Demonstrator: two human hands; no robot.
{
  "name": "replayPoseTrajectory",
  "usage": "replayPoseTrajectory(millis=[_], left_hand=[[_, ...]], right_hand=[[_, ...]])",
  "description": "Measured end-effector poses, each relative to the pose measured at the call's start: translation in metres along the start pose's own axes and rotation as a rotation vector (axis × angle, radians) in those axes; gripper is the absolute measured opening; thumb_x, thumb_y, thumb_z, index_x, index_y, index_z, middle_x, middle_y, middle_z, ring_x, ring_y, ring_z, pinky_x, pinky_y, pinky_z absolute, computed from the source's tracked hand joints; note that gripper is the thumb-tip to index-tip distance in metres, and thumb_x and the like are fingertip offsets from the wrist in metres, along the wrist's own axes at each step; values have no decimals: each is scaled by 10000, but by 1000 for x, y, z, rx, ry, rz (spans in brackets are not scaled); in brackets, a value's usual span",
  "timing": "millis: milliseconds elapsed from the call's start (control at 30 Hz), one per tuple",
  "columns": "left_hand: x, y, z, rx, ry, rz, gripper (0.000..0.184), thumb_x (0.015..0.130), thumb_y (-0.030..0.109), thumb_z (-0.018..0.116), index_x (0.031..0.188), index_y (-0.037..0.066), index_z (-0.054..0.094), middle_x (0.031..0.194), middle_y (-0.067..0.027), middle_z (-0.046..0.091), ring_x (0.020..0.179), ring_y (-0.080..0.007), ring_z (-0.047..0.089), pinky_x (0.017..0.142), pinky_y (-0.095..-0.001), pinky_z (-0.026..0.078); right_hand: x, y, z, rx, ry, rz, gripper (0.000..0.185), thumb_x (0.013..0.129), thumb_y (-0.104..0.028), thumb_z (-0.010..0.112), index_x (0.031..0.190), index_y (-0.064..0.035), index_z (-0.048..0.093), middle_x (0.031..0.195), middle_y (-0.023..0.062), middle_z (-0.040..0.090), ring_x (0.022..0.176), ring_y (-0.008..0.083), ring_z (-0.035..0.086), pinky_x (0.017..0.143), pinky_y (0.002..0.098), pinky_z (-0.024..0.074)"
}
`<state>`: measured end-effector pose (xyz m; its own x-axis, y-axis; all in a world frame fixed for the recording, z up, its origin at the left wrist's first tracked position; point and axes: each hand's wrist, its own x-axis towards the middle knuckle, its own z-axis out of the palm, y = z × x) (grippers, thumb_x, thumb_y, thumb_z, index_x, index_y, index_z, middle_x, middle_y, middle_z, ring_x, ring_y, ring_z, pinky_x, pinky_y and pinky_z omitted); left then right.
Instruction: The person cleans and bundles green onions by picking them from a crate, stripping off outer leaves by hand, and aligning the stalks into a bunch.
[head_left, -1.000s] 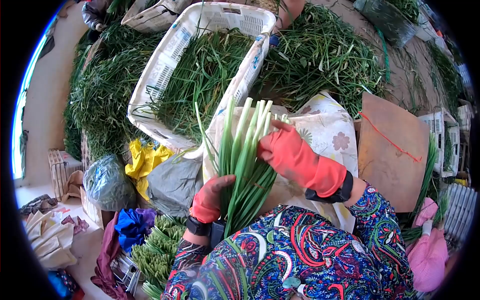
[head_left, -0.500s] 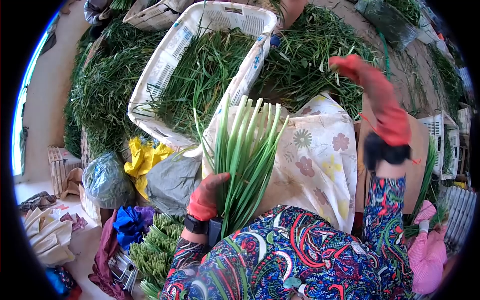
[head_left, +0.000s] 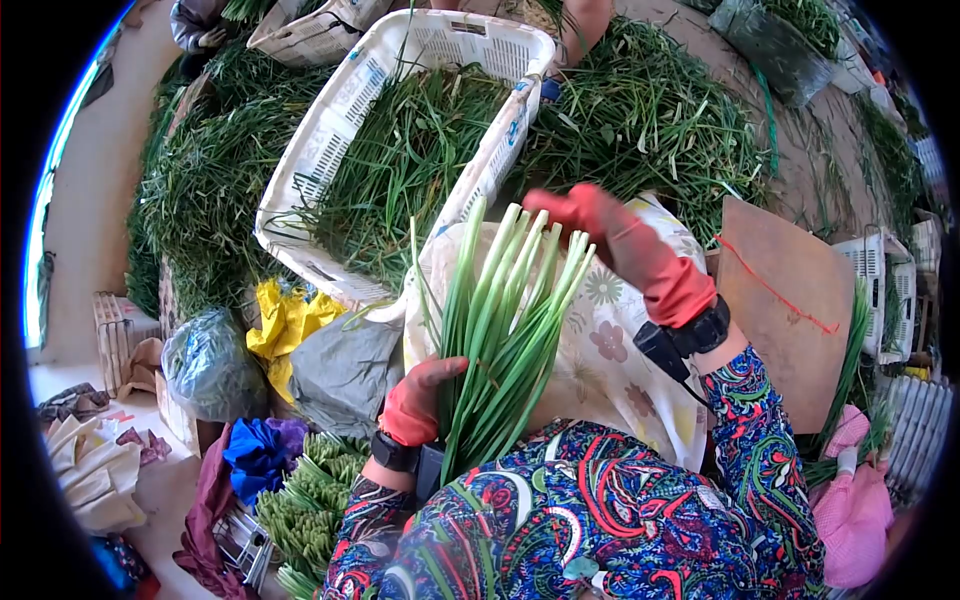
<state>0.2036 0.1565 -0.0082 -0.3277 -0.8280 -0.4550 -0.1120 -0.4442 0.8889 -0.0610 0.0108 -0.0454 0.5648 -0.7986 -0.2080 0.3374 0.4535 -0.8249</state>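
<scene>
My left hand (head_left: 418, 400), in a red glove with a dirty thumb, is closed around a bunch of garlic chives (head_left: 505, 340). Their pale cut ends point up and away from me, and the green leaves run down against my patterned clothing. Just beyond the pale ends, to the right, is my right hand (head_left: 600, 225) in a red glove. Its fingers look bent, but their tips are smeared by motion, so I cannot see whether they hold anything. A flowered cloth (head_left: 610, 335) lies beneath the bunch and both hands.
Ahead stands a white plastic crate (head_left: 285, 220) of loose greens, with heaped greens (head_left: 650, 120) beside it. A brown board (head_left: 785, 310) with a red string is at right. Several chive bundles (head_left: 315, 490) lie at left, near a grey bag (head_left: 345, 365). Another person's hand (head_left: 212, 38) shows at upper left.
My right hand has swung in from the far right to the pale ends of the chives, uncovering the board and red string. My left hand keeps its hold, with the bunch shifted slightly right.
</scene>
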Motion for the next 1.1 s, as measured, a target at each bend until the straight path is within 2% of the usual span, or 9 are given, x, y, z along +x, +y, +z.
replayPoseTrajectory(millis=[100,167,200,367,500,600,733,833,1100], left_hand=[[0,0,1,-628,108,-357,259,817,135,487,989,-37,576,900,-126,634,790,-200,611,752,-279,480],[-3,8,5,-278,98,-137,291,864,213,465,1002,-18,575,908,-110,632,810,-177,606,759,-275,478],[-1,8,5,-385,111,-195,318,888,261,440,1002,-3,576,899,-90,633,808,-156,603,753,-269,478],[13,14,17,-503,49,-360,410,898,356,459,1109,15,544,984,-65,618,859,-130,582,775,-250,461],[13,29,17,-177,-86,-410,454,894,376,472,1154,6,514,996,-35,594,875,-93,539,783,-231,424],[13,50,18,-301,-144,-497,402,899,300,483,1174,7,500,1001,-43,592,901,-105,537,804,-234,420],[28,44,43,-369,138,85,369,903,230,458,1176,-15,502,1008,-44,587,922,-110,521,832,-235,403],[37,24,24,63,155,151,374,897,226,472,1168,-31,499,983,-33,580,900,-92,504,814,-216,395],[41,30,-1,282,-101,-153,354,874,221,507,1107,-45,527,908,-59,585,828,-122,533,751,-237,430]], right_hand=[[-9,-20,-15,116,278,-80,840,812,-636,367,1365,-29,191,1360,129,336,1178,214,413,951,328,339],[-23,2,-24,121,290,97,920,771,-691,374,1382,-52,121,1395,138,267,1221,241,359,964,380,334],[-32,11,-10,146,190,156,956,740,-719,386,1385,-70,112,1391,136,272,1237,264,339,990,415,308],[-29,9,52,457,-36,45,727,773,-466,603,1304,-55,324,1293,155,407,1167,284,433,982,417,353],[-8,7,60,545,29,-7,820,783,-264,641,1347,19,117,1202,250,462,1121,347,467,964,406,368],[-6,7,61,485,14,-20,702,814,-232,601,1331,23,201,1159,236,503,1084,322,504,948,395,387],[-12,1,59,390,125,-31,446,851,-204,543,1218,19,424,1014,175,598,980,256,573,876,350,445],[-19,-5,62,364,176,-66,402,849,-198,544,1181,13,464,999,152,602,949,227,582,852,333,456],[-15,5,55,409,124,-90,425,806,-253,597,1133,4,508,1042,101,584,1010,185,546,895,317,422]])
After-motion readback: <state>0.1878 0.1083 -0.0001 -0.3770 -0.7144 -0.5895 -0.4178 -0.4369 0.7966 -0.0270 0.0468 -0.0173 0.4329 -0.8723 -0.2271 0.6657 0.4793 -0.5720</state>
